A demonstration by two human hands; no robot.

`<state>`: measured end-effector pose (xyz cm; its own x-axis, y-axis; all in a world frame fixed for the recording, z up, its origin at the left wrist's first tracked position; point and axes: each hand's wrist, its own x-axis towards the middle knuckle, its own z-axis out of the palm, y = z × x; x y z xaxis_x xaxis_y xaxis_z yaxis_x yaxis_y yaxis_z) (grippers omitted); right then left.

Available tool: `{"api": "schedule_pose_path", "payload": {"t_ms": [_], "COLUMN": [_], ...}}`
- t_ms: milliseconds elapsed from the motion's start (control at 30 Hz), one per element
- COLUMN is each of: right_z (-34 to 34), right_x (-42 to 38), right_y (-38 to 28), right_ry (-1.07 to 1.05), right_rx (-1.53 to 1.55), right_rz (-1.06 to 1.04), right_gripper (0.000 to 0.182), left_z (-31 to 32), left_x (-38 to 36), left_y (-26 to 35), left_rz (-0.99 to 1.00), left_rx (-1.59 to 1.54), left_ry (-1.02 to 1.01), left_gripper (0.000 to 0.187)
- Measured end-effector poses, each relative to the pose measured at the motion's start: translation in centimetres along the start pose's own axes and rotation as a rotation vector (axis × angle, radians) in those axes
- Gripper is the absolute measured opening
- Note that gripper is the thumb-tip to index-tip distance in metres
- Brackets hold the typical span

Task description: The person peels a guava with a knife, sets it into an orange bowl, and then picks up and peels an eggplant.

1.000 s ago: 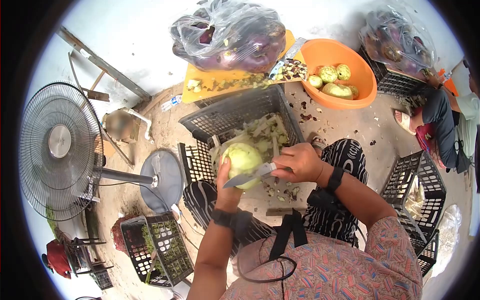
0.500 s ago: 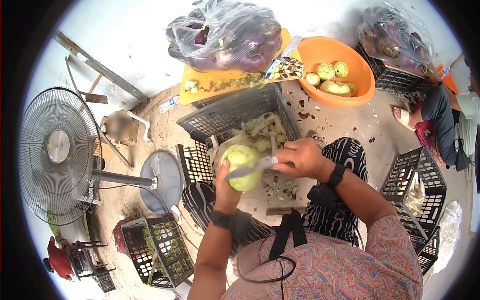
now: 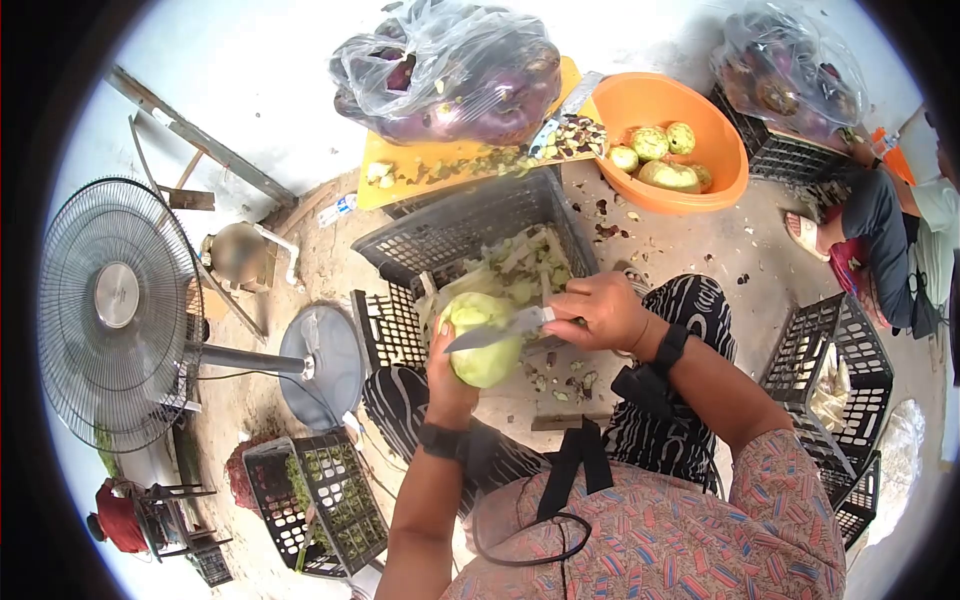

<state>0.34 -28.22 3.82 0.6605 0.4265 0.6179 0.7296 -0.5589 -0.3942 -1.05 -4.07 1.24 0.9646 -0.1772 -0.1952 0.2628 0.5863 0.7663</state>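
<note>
My left hand (image 3: 453, 375) grips a large, round, pale-green peeled vegetable (image 3: 487, 362) from its left side, with the thumb near the top. In my right hand (image 3: 600, 315) is a knife (image 3: 515, 324), fingers wrapped round its light handle. The blade points left and lies across the front of the vegetable; whether it is cutting in cannot be made out. Beneath both hands stands a black plastic crate (image 3: 465, 228) with pale peelings (image 3: 535, 255) inside.
An orange basin (image 3: 735, 170) holds several peeled vegetables beyond the crate. Bagged purple vegetables (image 3: 480, 95) rest on a yellow board (image 3: 380, 190) strewn with scraps. A standing fan (image 3: 118, 295) and seedling crate (image 3: 340, 490) are left. Another person's leg (image 3: 875, 225) and black crates (image 3: 840, 375) are right.
The knife has shifted slightly, with its blade now lying a little lower on the vegetable and less blurred. My left hand keeps its hold with hardly any movement.
</note>
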Motion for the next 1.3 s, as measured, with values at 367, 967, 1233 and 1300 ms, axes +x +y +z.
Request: {"api": "schedule_pose_path", "payload": {"t_ms": [367,967,1233,1300], "right_z": [0.5,0.9,0.4,0.2], "right_x": [0.3,-0.1,0.1,0.3], "right_y": [0.3,0.1,0.0,-0.7], "right_ry": [0.143,0.043,0.121,0.110], "right_rx": [0.047,-0.011,0.088,0.144], "right_rz": [0.237,0.114,0.359,0.211], "right_gripper": [0.016,0.022,0.019,0.020], "left_z": [-0.1,-0.7,-0.4,-0.7], "left_x": [-0.2,-0.1,-0.3,0.1], "left_y": [0.3,-0.4,0.3,0.2], "left_rz": [-0.031,-0.069,-0.046,-0.043], "left_rx": [-0.086,-0.045,-0.097,-0.144], "left_ry": [-0.011,-0.038,-0.042,-0.068], "left_gripper": [0.053,0.047,0.053,0.052]}}
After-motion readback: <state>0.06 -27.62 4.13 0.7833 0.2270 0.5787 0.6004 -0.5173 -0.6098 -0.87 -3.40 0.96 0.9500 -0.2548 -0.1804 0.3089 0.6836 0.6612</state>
